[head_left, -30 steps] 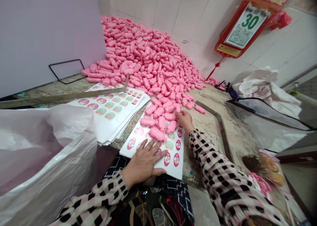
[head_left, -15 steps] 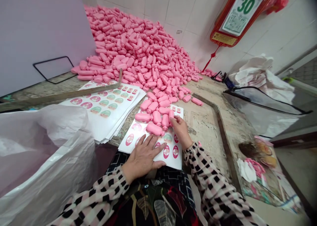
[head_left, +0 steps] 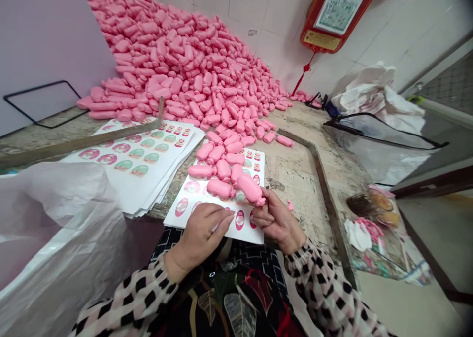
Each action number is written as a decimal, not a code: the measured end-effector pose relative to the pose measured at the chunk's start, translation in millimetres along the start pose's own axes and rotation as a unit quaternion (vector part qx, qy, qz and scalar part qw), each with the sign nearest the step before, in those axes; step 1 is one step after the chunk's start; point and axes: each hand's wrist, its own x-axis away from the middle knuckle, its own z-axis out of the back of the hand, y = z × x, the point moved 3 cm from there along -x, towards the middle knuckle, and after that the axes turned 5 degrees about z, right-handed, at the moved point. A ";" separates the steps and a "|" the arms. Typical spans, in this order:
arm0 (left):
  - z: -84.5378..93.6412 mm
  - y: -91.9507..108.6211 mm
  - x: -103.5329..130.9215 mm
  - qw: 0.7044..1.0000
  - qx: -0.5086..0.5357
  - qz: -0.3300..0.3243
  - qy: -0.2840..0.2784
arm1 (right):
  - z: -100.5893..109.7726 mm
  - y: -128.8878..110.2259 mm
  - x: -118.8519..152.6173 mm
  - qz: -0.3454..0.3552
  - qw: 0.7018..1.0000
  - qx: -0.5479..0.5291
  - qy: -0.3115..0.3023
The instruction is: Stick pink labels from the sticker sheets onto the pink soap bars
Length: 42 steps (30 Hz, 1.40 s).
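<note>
My right hand [head_left: 281, 221] grips a small pink plastic bottle [head_left: 250, 189] by its neck end, raised a little over the sticker sheet [head_left: 214, 219] by my lap. Thumb and fingertips of my left hand [head_left: 201, 233] are pinched together above the lower part of that sheet. What they hold, if anything, is too small to make out. Round pink-and-white and green stickers are printed on the sheet. Several more pink bottles, such as the one lying nearest [head_left: 220, 188], rest on its upper half between the hands and the heap.
A large heap of pink bottles [head_left: 192, 66] leans against the tiled wall. At left lie a stack of sticker sheets [head_left: 136, 189], a wooden strip [head_left: 92, 141] across it and a white sack [head_left: 66, 219]. Another strip [head_left: 325, 194] edges the right side. A red calendar [head_left: 321, 39] hangs above.
My right hand has lifted a pink bottle off the sheet and turned it. My left hand has gone from spread flat on the sheet to a pinch. The view has shifted slightly.
</note>
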 end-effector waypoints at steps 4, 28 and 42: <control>8.2 15.1 -13.3 0.975 0.137 0.176 0.014 | -5.6 12.3 14.4 -0.030 0.998 0.039 -0.028; -15.2 27.2 1.9 0.773 0.372 0.402 -0.320 | 73.4 -46.5 46.3 0.179 0.445 0.813 0.329; -61.4 41.6 -66.6 0.955 -0.208 0.043 -0.208 | 36.4 -73.4 0.6 0.177 0.434 0.837 0.281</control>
